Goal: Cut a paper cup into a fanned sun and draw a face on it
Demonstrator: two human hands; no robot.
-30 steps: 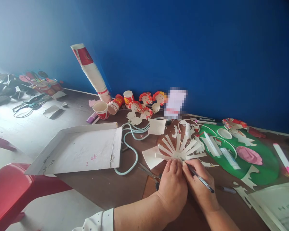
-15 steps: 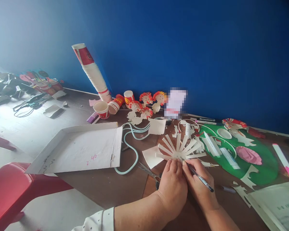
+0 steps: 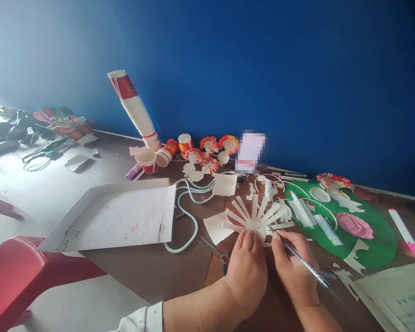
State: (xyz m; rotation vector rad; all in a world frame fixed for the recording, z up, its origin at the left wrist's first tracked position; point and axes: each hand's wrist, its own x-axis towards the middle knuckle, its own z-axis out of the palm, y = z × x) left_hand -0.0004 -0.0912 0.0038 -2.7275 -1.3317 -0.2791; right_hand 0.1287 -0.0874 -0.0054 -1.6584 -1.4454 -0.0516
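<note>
A white paper cup cut into strips (image 3: 256, 224) lies splayed out like a fan on the brown table, with small dark marks on its round base. My left hand (image 3: 248, 272) presses the near edge of that base, its fingers held together. In my right hand (image 3: 299, 269) is a pen (image 3: 307, 267), its tip close to the right-hand strips beside the base. Left of my left hand lie scissors (image 3: 214, 249), the handles partly hidden behind it. A white paper piece (image 3: 215, 228) rests under the left strips.
An open white box lid (image 3: 121, 216) and a looped pale cord (image 3: 197, 221) are on the left. Paper cups (image 3: 146, 161) and small paper dolls (image 3: 193, 159) stand by the blue wall. A green sheet (image 3: 370, 249) carries glue tubes (image 3: 328, 229) and scraps. A red stool (image 3: 17, 263) is lower left.
My right hand has moved right, away from my left hand, and the pen tip has shifted from the base towards the right-hand strips. My left hand stays on the cut cup.
</note>
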